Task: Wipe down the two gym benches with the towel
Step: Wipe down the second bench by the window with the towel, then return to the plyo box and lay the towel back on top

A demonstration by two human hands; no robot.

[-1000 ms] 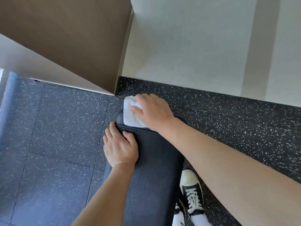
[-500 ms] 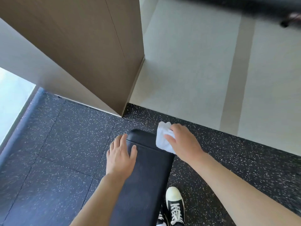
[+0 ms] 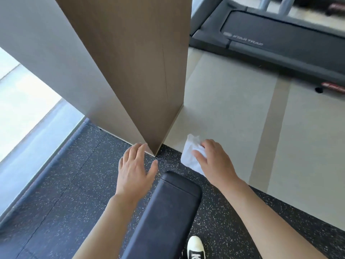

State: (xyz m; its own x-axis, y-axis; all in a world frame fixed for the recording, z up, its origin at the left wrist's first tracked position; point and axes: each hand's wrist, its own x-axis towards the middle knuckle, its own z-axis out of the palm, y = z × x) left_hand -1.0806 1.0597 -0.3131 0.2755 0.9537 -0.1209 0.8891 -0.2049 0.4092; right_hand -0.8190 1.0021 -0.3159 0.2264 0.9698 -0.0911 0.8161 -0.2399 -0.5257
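A black padded gym bench (image 3: pixel 168 212) runs from the bottom of the view up to its rounded end in the middle. My right hand (image 3: pixel 214 163) grips a crumpled white towel (image 3: pixel 191 156) in the air, up and to the right of the bench's end and off the pad. My left hand (image 3: pixel 134 169) hovers with spread, straight fingers just left of the bench's end, holding nothing. Only one bench is in view.
A tall brown wooden pillar (image 3: pixel 141 71) stands right beyond the bench's end. A treadmill (image 3: pixel 276 40) lies at the top right on the pale floor. Black speckled rubber flooring (image 3: pixel 65 184) surrounds the bench. My black-and-white shoe (image 3: pixel 196 247) is beside the bench.
My right hand lifted the towel off the bench's end and moved it right and away. My left hand came off the pad and now hovers beside it. The view tilted upward.
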